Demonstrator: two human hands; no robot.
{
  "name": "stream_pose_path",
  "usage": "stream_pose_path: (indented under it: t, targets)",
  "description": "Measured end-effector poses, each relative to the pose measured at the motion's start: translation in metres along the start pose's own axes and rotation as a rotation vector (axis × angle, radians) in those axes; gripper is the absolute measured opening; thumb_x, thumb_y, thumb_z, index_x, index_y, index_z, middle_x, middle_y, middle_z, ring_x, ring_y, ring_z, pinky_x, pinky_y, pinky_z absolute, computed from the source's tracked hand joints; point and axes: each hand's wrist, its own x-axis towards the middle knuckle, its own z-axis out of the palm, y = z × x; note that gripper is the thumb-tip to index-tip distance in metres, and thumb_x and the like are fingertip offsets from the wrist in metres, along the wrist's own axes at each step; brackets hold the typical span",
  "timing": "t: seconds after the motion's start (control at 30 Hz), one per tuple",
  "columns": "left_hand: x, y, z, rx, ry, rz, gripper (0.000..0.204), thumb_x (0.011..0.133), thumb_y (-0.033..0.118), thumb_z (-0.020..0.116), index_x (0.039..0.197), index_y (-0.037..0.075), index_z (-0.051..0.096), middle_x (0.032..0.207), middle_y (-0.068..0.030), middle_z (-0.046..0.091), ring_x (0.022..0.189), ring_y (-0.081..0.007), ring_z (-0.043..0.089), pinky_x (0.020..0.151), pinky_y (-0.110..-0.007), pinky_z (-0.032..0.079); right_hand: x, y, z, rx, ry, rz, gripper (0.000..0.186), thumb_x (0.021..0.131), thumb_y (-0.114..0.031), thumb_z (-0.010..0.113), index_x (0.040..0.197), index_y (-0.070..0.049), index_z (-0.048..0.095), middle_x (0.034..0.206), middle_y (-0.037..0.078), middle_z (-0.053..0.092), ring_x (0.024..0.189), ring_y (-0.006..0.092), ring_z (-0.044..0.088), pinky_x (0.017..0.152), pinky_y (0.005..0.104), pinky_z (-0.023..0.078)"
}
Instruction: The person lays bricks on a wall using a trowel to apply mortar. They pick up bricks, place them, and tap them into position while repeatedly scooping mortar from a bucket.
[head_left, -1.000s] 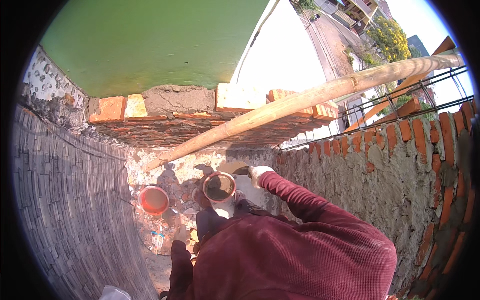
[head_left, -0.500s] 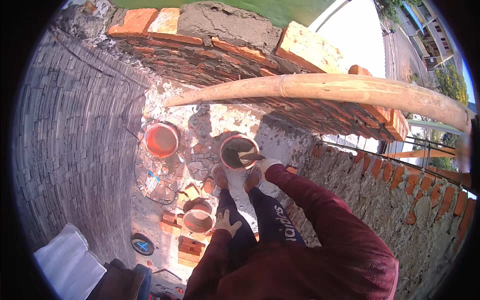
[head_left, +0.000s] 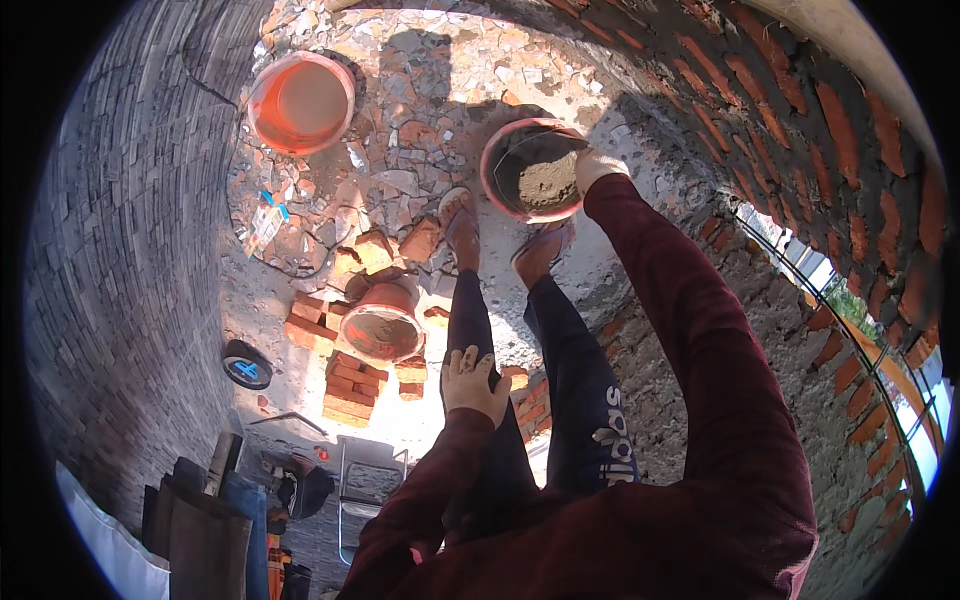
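My right hand (head_left: 598, 166), in a pale glove, reaches down to the right rim of a round reddish pan (head_left: 497, 188) holding grey mortar. Its fingers are closed on what looks like a trowel (head_left: 547, 184) loaded with light mortar inside the pan. My left hand (head_left: 476, 383), also gloved, rests flat on my left knee with fingers apart and holds nothing. My two sandalled feet (head_left: 461, 226) stand just below the pan on a floor of broken brick pieces.
An empty orange bucket (head_left: 300, 102) stands at upper left. A second mortar pan (head_left: 381, 333) sits on stacked bricks (head_left: 349, 385) left of my legs. Curved brick walls (head_left: 130, 250) close in on both sides. A small black disc (head_left: 246, 365) and dark gear lie at lower left.
The view has tipped further down and closer; the wooden pole has left the picture. My right hand has stayed at the mortar pan, and my left hand has settled on my knee.
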Motion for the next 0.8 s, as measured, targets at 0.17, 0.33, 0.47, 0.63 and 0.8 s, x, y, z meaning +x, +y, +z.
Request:
stream_pose_path:
  t: [0.17,0.33,0.47,0.63,0.8]
  targets:
    - [0.000,-0.010,0.000,-0.034,-0.042,-0.003,0.048,0.086,0.032,0.072,0.127,0.008,0.067,0.146,-0.0189,0.052,0.139,-0.0429,0.040,0.118,-0.052,0.028,0.004,-0.026,0.059,0.036,-0.129,0.045,0.035,0.092,-0.014,0.057,0.123,-0.002,0.067,0.119,0.018,0.071,0.107,0.0326,0.071,0.086,0.0427,0.059]
    - [-0.002,-0.013,-0.006,-0.031,-0.077,-0.020,0.045,0.086,0.029,0.072,0.127,0.009,0.067,0.145,-0.0190,0.053,0.140,-0.0437,0.040,0.117,-0.050,0.030,-0.005,-0.025,0.120,0.252,-0.256,-0.026,0.030,0.091,-0.013,0.057,0.116,-0.005,0.069,0.115,0.020,0.071,0.111,0.0328,0.068,0.091,0.0407,0.055]
    - [0.004,-0.013,-0.003,-0.034,-0.062,0.024,0.042,0.087,0.028,0.068,0.123,0.008,0.068,0.143,-0.0183,0.055,0.139,-0.0425,0.041,0.116,-0.052,0.029,0.007,-0.020,0.170,0.383,-0.256,-0.074,0.034,0.085,-0.023,0.067,0.109,0.000,0.068,0.101,0.019,0.072,0.103,0.0320,0.069,0.086,0.0375,0.054]
    - [0.013,-0.007,-0.007,-0.017,-0.049,0.025,0.038,0.087,0.024,0.065,0.121,0.008,0.070,0.140,-0.0173,0.057,0.135,-0.0427,0.044,0.116,-0.053,0.029,-0.009,0.002,0.159,0.808,-0.249,-0.164,0.035,0.073,-0.019,0.071,0.101,0.001,0.067,0.082,0.016,0.067,0.074,0.0276,0.067,0.066,0.0386,0.055]
    - [0.022,0.008,-0.020,0.006,-0.033,0.037,0.037,0.088,0.021,0.068,0.123,0.010,0.069,0.142,-0.0199,0.056,0.138,-0.0438,0.042,0.115,-0.051,0.034,-0.048,0.045,0.139,1.371,-0.523,-0.037,0.038,0.073,-0.006,0.069,0.111,0.001,0.065,0.073,0.005,0.060,0.049,0.0148,0.055,0.041,0.0318,0.045]
